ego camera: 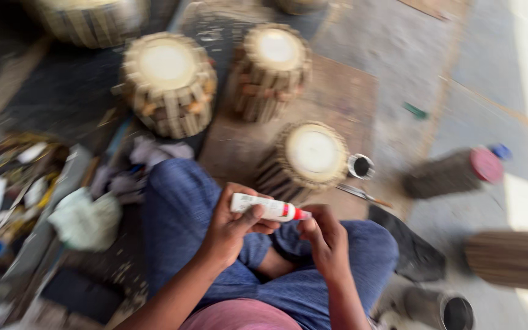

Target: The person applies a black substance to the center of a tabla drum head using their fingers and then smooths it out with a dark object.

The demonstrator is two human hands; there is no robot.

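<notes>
Left hand (230, 229) is closed around a small white tube (264, 206), gripping its body, while the right hand (324, 235) pinches the tube's red cap end (299, 214) with its fingertips. Both hands hold the tube above crossed legs in blue trousers (184, 208), just in front of the nearest small drum (307, 159) on the floor (398, 73); two more drums (169, 82) stand beyond that drum, and a little metal cup (360, 165) sits just beside it.

Hands (276, 229) hold white tube (266, 207) (red-tipped)
</notes>
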